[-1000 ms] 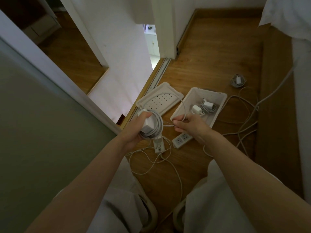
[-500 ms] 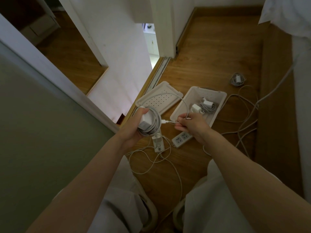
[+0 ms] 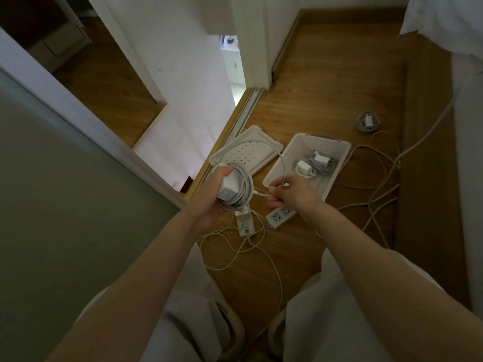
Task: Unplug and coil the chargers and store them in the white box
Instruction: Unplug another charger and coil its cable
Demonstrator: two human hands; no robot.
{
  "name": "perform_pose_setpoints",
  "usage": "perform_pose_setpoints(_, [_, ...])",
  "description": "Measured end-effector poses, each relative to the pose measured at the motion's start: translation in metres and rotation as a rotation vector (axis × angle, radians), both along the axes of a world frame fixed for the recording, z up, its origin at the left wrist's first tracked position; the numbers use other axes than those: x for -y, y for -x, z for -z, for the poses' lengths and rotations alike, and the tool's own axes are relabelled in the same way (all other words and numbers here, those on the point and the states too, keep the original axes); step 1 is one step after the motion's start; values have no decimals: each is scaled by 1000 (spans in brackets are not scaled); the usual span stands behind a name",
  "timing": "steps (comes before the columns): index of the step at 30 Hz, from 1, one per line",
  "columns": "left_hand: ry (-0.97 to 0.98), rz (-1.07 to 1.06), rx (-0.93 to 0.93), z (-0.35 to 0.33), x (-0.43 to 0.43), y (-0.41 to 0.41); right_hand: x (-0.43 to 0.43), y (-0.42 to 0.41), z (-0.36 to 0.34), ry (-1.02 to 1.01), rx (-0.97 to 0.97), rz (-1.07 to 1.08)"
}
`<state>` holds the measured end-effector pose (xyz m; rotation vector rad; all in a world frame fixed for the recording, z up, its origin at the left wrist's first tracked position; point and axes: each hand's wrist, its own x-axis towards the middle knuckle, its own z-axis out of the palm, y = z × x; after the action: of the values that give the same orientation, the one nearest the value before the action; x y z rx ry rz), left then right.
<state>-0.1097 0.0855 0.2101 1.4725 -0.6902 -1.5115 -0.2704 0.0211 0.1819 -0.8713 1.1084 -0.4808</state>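
Note:
My left hand grips a white charger brick with its cable wound in loops around it. My right hand pinches the free end of that cable, which arcs up over the lid to the coil. The white box stands open on the wooden floor just beyond my right hand, with two coiled chargers inside. Another charger is still plugged into a power strip below my left hand. A further coiled charger lies on the floor at the far right.
The box's perforated lid lies left of the box by the sliding-door track. A second power strip sits under my right wrist. Loose white cables sprawl across the floor to the right, near a bed frame. My knees fill the bottom.
My right hand has drawn the cable end in closer to the coil in my left hand, so the loose loop over the lid has shortened a little. The left hand barely moved.

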Motion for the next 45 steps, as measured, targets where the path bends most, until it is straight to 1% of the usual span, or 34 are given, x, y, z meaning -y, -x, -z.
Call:
perform_pose_setpoints(1, [-6, 12, 8, 1, 0, 1, 0, -1, -1, 10, 8, -21])
perform_pose_setpoints(3, [-13, 46, 31, 4, 0, 2, -2, -3, -3, -28, 82, -47])
perform_pose_setpoints(7, [-13, 58, 10, 9, -1, 7, -3, -5, -5, -94, 201, -86])
perform_pose_setpoints(9, [-15, 63, 29, 11, -1, 9, -4, -6, -6, -68, 181, -147])
perform_pose_setpoints(12, [-52, 53, 109, 17, 0, 13, -7, -12, -6, 14, 72, -248])
perform_pose_setpoints(14, [-66, 39, 170, 22, 0, 15, -10, -15, -2, 105, -2, -301])
perform_pose_setpoints(15, [-74, 27, 173, 24, 0, 16, -12, -16, 0, 185, -69, -311])
perform_pose_setpoints(17, [-104, -9, 144, 29, 0, 16, -16, -18, 2, 412, -214, -241])
perform_pose_setpoints(18, [-119, -34, 134, 30, 0, 16, -18, -19, 3, 509, -238, -177])
perform_pose_setpoints(20, [-131, -91, 103, 32, 1, 15, -22, -21, 8, 613, -187, -130])
perform_pose_setpoints(22, [-125, -130, 48, 31, 3, 13, -27, -21, 6, 661, -129, -211])
perform_pose_setpoints(24, [-118, -124, 22, 28, 2, 10, -30, -18, 3, 747, -102, -317])
perform_pose_setpoints(26, [-133, -110, 38, 29, 2, 7, -32, -16, -1, 849, -128, -385])
perform_pose_setpoints(28, [-154, -104, 87, 31, 2, 5, -32, -16, -3, 870, -198, -421])
perform_pose_setpoints(31, [-205, -101, 109, 36, 3, 4, -32, -19, -3, 870, -299, -378])
perform_pose_setpoints(36, [-210, -102, 118, 36, 9, 3, -33, -20, -3, 951, -344, -323])
perform_pose_setpoints(40, [-234, -99, 160, 34, 15, -1, -32, -19, -3, 1035, -341, -263])
perform_pose_setpoints(43, [-252, -102, 205, 34, 17, -2, -34, -19, -5, 1054, -320, -244])
perform_pose_setpoints(44, [-247, -104, 239, 36, 17, -2, -35, -19, -8, 1060, -314, -228])
perform_pose_setpoints(45, [-242, -112, 311, 38, 17, -4, -36, -20, -10, 1058, -299, -198])
